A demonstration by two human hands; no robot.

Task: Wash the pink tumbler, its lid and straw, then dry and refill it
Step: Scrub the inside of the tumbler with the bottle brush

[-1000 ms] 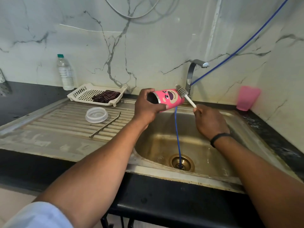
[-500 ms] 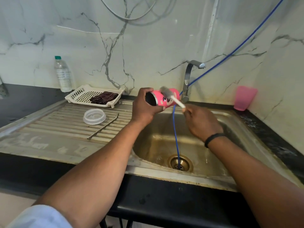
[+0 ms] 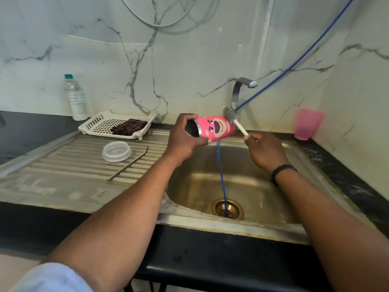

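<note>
Scrubbing tumbler (image 3: pixel 214 128) exterior: left hand (image 3: pixel 185 138) wraps its open end, right hand (image 3: pixel 266 150) pinches brush (image 3: pixel 233 119). Next probably rinse; tap (image 3: pixel 242 89) looks off.

Steel sink (image 3: pixel 294 213) with ribbed draining board, basin toward 4 o'clock, brass drain (image 3: pixel 228 209) at its bottom. Curved steel tap (image 3: pixel 239 91) at the basin's back edge, around 1 o'clock. Thin blue hose (image 3: pixel 299 60) running from 1 o'clock down past the tap into the drain. Translucent pink cup (image 3: pixel 307 124) at 3 o'clock, in the counter corner. White slotted tray (image 3: pixel 94 123) at 10 o'clock, dark checked cloth (image 3: pixel 129 127) lying in it. Clear water bottle (image 3: pixel 75 97) with green cap just behind the tray. White marbled wall (image 3: pixel 189 49) behind everything. Black counter (image 3: pixel 25 131) at 9 o'clock.
</note>
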